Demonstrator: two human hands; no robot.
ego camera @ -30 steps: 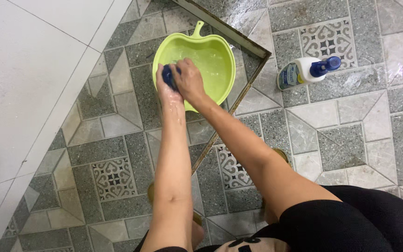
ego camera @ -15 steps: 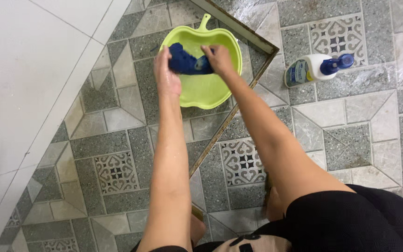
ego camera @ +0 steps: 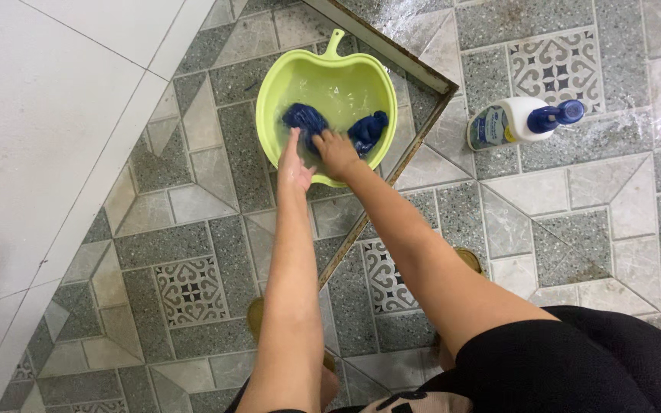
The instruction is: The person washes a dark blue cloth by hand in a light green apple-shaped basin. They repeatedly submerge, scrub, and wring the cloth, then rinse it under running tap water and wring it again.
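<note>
A lime-green apple-shaped basin [ego camera: 269, 92] stands on the patterned tile floor with water in it. Dark blue cloth lies in the water in two wet lumps, one [ego camera: 304, 118] on the left and one [ego camera: 369, 128] on the right. My left hand [ego camera: 294, 164] reaches over the near rim, its fingers at the left lump. My right hand [ego camera: 336, 151] sits between the two lumps, fingers curled on the cloth. Both forearms stretch forward from my crouched body in black clothing.
A white bottle with a blue pump cap [ego camera: 516, 122] lies on its side on the wet tiles right of the basin. A metal floor threshold strip [ego camera: 415, 73] runs behind and beside the basin. White wall tiles [ego camera: 32, 115] rise at the left.
The view has shifted so the basin sits lower in frame. My hands have spread the blue cloth from one bundle into two lumps and pushed it down into the water.
</note>
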